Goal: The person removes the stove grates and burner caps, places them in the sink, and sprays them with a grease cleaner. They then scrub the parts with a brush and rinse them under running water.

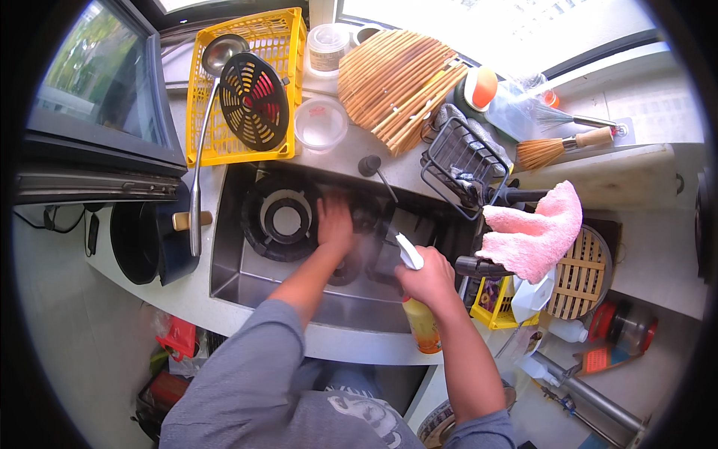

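Note:
My left hand (335, 221) reaches down into the stainless steel sink (269, 292), back of the hand up, between dark parts. At its left lies a black ring-shaped part (255, 236), like a burner pot support, around a smaller ring. A blurred dark part (364, 213) sits at its right; whether the fingers grip it is hidden. My right hand (429, 278) is wrapped around a yellow-orange spray bottle (422, 325) above the sink's front edge. Its white trigger nozzle (409, 252) points towards the left hand, and a faint mist hangs in front of it.
Behind the sink stand a yellow plastic basket (196, 129) with a ladle (224, 53), plastic tubs (321, 124) and a bamboo mat (392, 84). A black wire rack (465, 157) and pink cloth (533, 236) jut out at right. A dark pot (134, 241) stands left.

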Demonstrator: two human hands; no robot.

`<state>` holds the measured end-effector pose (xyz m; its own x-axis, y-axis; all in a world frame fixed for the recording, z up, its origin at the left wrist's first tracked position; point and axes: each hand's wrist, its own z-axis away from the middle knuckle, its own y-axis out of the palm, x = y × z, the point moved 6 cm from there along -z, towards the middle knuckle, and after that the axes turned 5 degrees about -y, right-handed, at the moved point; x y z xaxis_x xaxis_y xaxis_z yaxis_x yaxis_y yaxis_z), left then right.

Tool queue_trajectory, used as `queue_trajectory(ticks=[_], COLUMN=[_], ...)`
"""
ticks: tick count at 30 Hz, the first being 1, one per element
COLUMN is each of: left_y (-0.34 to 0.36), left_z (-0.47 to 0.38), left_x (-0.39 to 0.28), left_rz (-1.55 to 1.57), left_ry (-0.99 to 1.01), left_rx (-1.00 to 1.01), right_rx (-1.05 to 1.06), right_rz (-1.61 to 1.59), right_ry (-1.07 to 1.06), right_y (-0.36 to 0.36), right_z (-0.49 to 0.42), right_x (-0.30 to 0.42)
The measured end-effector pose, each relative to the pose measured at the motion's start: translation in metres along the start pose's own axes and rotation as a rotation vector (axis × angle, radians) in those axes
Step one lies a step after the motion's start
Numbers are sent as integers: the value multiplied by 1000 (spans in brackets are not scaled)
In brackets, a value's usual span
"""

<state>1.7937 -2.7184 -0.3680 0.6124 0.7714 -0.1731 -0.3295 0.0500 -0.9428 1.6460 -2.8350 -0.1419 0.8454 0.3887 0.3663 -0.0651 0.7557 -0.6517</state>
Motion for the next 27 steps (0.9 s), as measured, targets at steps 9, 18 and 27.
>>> queue_trajectory(ticks=[9,18,27], left_y=[-83,-110,-106], left_z=[172,216,216], left_x=[106,147,148], left_rz=[329,311,317], left_ry=[-143,12,-9], left_rx=[62,-281,-342], right_rx=[121,119,13], right_rz=[137,208,266], right_ry=[-185,-266,-273], right_y=[15,39,54], right_z=[-1,-7,-19], right_x=[12,17,39])
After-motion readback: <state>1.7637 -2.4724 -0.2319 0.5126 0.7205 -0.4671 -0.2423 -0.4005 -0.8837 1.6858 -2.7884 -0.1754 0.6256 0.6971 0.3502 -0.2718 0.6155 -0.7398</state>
